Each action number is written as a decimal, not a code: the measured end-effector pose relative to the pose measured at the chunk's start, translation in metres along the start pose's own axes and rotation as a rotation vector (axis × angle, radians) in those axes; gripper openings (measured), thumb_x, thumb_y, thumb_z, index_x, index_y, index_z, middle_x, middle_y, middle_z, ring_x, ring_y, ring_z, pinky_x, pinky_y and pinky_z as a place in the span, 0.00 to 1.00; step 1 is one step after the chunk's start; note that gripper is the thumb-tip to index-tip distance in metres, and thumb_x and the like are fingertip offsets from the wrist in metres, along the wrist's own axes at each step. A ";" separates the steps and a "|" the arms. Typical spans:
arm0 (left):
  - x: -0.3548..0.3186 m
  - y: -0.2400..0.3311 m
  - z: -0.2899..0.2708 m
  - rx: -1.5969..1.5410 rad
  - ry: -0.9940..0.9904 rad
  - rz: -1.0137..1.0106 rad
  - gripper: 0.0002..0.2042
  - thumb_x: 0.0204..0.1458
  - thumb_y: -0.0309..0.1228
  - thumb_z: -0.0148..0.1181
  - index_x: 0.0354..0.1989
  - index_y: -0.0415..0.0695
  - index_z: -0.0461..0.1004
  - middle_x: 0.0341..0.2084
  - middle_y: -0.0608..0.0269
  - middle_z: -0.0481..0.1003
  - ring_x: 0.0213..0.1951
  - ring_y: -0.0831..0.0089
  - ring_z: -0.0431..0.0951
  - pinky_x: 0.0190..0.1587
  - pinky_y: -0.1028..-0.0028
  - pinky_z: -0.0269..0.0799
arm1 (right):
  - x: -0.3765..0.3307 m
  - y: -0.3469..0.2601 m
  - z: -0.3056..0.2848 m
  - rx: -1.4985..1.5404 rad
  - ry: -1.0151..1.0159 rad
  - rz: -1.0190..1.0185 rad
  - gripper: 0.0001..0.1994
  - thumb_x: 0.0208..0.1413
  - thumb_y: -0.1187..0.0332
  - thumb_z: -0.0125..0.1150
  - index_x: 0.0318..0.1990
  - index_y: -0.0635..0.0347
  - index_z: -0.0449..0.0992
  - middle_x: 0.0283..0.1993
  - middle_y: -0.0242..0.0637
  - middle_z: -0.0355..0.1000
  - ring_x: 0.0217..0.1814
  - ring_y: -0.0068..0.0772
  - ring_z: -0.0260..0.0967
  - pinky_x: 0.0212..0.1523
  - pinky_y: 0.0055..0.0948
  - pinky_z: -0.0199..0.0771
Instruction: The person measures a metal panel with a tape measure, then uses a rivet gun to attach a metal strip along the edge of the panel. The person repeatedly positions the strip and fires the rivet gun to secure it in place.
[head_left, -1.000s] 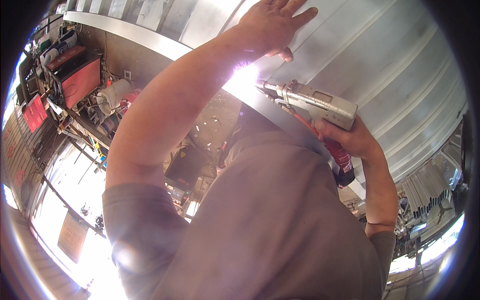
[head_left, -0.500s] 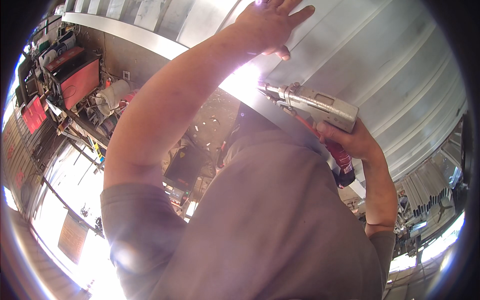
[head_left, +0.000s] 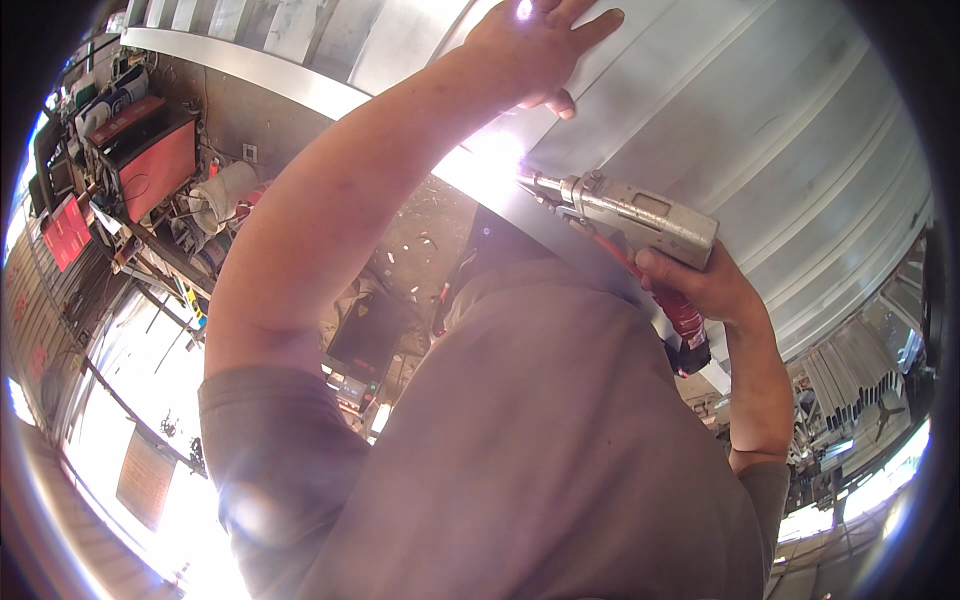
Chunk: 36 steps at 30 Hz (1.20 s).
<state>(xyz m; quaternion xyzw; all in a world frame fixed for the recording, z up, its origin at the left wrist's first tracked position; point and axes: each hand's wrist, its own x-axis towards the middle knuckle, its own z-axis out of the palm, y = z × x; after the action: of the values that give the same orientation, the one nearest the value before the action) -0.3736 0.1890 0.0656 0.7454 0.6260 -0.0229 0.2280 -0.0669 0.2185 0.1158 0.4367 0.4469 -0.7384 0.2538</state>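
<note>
My right hand (head_left: pixel 702 284) is wrapped round the red-wrapped grip of a silver, boxy welding gun (head_left: pixel 648 218). The gun's narrow nozzle points left, and a white-violet glare (head_left: pixel 492 168) burns at its tip and hides the spot it meets. That spot lies along the near edge strip (head_left: pixel 550 228) of a large ribbed metal panel (head_left: pixel 740 130). Farther off, my left hand (head_left: pixel 530 48) is open, its fingers spread over the panel just beyond the glare. Whether its palm presses on the metal I cannot tell; some fingertips are cut off by the upper edge.
At the left stand a red and black machine (head_left: pixel 158 165) and a whitish bucket (head_left: pixel 228 188) among clutter. A dark box (head_left: pixel 367 330) with small lights sits low, below my left forearm. Stacked metal lengths (head_left: pixel 850 385) lie at the far right.
The view has shifted very slightly. Both hands and the welding gun keep nearly the same places, and the glare still burns at the nozzle.
</note>
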 end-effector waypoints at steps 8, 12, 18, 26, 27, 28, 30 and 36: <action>0.002 0.001 0.000 0.001 0.000 0.007 0.44 0.53 0.51 0.70 0.76 0.47 0.57 0.73 0.43 0.57 0.72 0.46 0.61 0.73 0.51 0.57 | -0.005 0.002 -0.003 0.044 -0.034 -0.031 0.30 0.59 0.53 0.73 0.64 0.59 0.73 0.34 0.27 0.75 0.32 0.17 0.70 0.29 0.24 0.72; 0.002 0.002 0.000 -0.002 0.004 0.008 0.44 0.54 0.51 0.70 0.75 0.47 0.58 0.73 0.43 0.57 0.71 0.46 0.61 0.72 0.51 0.58 | -0.007 0.003 -0.002 0.052 -0.030 -0.045 0.30 0.59 0.54 0.73 0.65 0.59 0.73 0.34 0.26 0.75 0.32 0.18 0.70 0.30 0.25 0.72; 0.002 0.001 0.001 -0.005 0.020 0.017 0.43 0.54 0.51 0.69 0.75 0.48 0.58 0.73 0.43 0.58 0.71 0.46 0.63 0.72 0.51 0.59 | -0.011 0.007 -0.004 0.071 -0.027 -0.045 0.31 0.58 0.56 0.74 0.66 0.59 0.72 0.40 0.28 0.77 0.37 0.20 0.72 0.35 0.26 0.75; 0.006 -0.015 -0.001 -0.059 0.176 0.027 0.41 0.55 0.51 0.69 0.75 0.48 0.59 0.72 0.43 0.60 0.70 0.46 0.64 0.71 0.50 0.61 | -0.026 0.016 -0.001 0.143 0.004 0.002 0.29 0.62 0.66 0.70 0.69 0.62 0.68 0.55 0.36 0.79 0.48 0.24 0.76 0.50 0.28 0.78; 0.007 -0.021 -0.004 -0.079 0.231 0.032 0.41 0.55 0.51 0.68 0.75 0.48 0.60 0.72 0.43 0.60 0.70 0.46 0.64 0.71 0.50 0.61 | -0.027 0.016 0.000 0.175 -0.036 0.027 0.30 0.62 0.67 0.70 0.69 0.63 0.68 0.57 0.37 0.78 0.53 0.25 0.74 0.55 0.29 0.75; 0.006 -0.030 -0.008 -0.107 0.282 0.026 0.41 0.55 0.51 0.68 0.75 0.48 0.60 0.72 0.43 0.60 0.70 0.46 0.65 0.71 0.50 0.61 | -0.029 0.015 0.003 0.183 -0.052 -0.095 0.30 0.62 0.67 0.69 0.70 0.64 0.67 0.59 0.37 0.77 0.58 0.27 0.73 0.59 0.30 0.72; -0.004 -0.051 -0.014 -0.180 0.339 -0.036 0.40 0.55 0.50 0.69 0.74 0.48 0.61 0.71 0.43 0.61 0.70 0.46 0.65 0.70 0.51 0.63 | -0.031 0.013 0.009 0.144 -0.028 -0.073 0.31 0.63 0.68 0.68 0.71 0.65 0.65 0.64 0.38 0.75 0.67 0.30 0.70 0.69 0.32 0.67; -0.084 -0.135 -0.036 -0.423 0.573 -0.429 0.29 0.59 0.37 0.65 0.68 0.43 0.68 0.62 0.50 0.72 0.64 0.56 0.72 0.66 0.61 0.68 | -0.028 0.010 0.013 0.123 -0.012 -0.012 0.31 0.62 0.68 0.69 0.72 0.62 0.66 0.62 0.35 0.76 0.65 0.26 0.70 0.64 0.31 0.70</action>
<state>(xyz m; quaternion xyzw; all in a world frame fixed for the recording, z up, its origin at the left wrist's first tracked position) -0.5278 0.1402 0.0823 0.5109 0.7963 0.2674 0.1827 -0.0509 0.2017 0.1387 0.4443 0.4018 -0.7684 0.2250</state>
